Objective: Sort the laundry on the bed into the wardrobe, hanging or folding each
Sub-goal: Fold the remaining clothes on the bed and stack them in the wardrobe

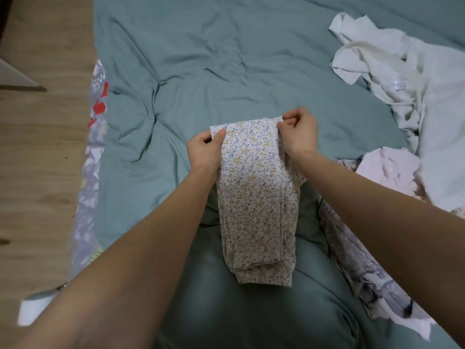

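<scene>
Folded garment (254, 195): white ground, small floral print in yellow and grey-blue. Duvet cover (201, 71): plain muted teal-green. Sheet at bed edge (97, 117): grey with white shapes and red hearts. Floor (42, 147): light wood grain. Crumpled laundry pile (415, 79): off-white. 1 smaller piece (392, 167): pale pink. Garment at lower right (364, 273): white with grey-blue marks, possibly tie-dye.
</scene>
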### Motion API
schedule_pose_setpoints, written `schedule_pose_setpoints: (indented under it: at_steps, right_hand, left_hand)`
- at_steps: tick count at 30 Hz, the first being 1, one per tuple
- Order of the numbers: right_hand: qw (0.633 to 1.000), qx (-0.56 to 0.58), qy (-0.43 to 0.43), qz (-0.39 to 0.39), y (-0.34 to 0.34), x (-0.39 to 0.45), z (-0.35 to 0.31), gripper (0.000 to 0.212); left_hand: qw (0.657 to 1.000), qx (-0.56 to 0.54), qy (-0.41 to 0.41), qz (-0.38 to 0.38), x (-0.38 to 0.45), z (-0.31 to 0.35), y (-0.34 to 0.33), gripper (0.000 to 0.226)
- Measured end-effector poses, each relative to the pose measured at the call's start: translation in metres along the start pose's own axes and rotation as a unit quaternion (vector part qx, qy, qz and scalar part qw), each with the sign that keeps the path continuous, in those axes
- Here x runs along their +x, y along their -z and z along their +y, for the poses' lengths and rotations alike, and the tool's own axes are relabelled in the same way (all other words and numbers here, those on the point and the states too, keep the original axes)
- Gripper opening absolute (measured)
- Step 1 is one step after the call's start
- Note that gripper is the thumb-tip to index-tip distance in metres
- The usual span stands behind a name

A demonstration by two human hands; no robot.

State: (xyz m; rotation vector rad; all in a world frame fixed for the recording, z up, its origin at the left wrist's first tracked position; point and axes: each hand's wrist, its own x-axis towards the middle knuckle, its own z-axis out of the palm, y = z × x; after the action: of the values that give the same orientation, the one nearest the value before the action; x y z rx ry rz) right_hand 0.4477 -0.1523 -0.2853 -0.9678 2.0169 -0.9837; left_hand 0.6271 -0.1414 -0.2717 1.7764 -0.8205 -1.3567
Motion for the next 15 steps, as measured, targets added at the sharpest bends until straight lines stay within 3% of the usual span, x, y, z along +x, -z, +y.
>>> schedule_pose_setpoints:
  at_steps: [3,6,10,15]
  right_hand:
    - [0.978,-0.124,0.138,-0.094,0.016,0.002,-0.001,0.024]
    - [0.941,-0.199,0.17,-0.216,0.028,0.007,-0.011,0.018]
    - [0.94,-0.113,0.137,-0.292,0.042,0.004,-0.029,0.004]
    - [0.916,-0.069,0.172,-0.356,0.046,-0.035,-0.037,0.003]
  left_hand:
    - [0.997,0.064,-0.038,-0.011,0.007,-0.008,0.008,0.025]
    - [0.996,0.084,-0.004,-0.001,0.01,-0.006,0.011,0.03]
    - [0.993,0.08,0.082,0.009,0.012,0.008,0.014,0.028]
    - [0.984,0.135,0.112,0.022,0.018,0.018,0.03,0.054]
